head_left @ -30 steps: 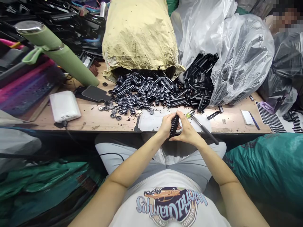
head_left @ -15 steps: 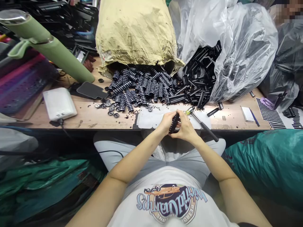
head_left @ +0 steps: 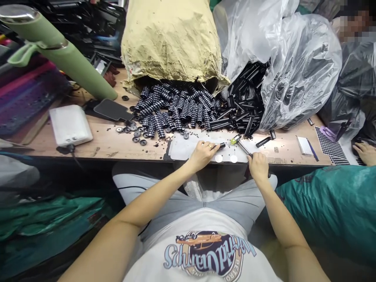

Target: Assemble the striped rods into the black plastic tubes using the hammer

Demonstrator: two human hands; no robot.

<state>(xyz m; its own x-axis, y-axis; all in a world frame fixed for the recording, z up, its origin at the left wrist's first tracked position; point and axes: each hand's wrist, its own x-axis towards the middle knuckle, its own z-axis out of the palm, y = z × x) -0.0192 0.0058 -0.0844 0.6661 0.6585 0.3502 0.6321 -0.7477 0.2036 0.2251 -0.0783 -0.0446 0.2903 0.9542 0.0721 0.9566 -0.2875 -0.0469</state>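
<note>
My left hand (head_left: 202,154) is closed around a black cylindrical part (head_left: 221,146), whose end sticks out to the right over the white work sheet (head_left: 182,147). At the table's front edge my right hand (head_left: 259,167) is wrapped round the dark handle of a small hammer (head_left: 244,147). The hammer's head, with a yellow-green face, rests on the sheet just right of the black part. Beyond my hands lies a heap of black ridged cylinders with pale dots (head_left: 185,107). Black channel-shaped pieces (head_left: 245,111) are piled to its right.
A yellow sack (head_left: 172,43) and a clear plastic bag (head_left: 302,70) stand behind the heaps. Small round discs (head_left: 136,133) lie left of the sheet. A white box with a cable (head_left: 70,125) and a green bottle (head_left: 79,70) are further left. A co-worker's hand (head_left: 366,152) rests at far right.
My right hand has left the black part and moved right onto the hammer handle. The left hand now holds the part alone, lowered to the sheet. A co-worker's hand has appeared at far right.
</note>
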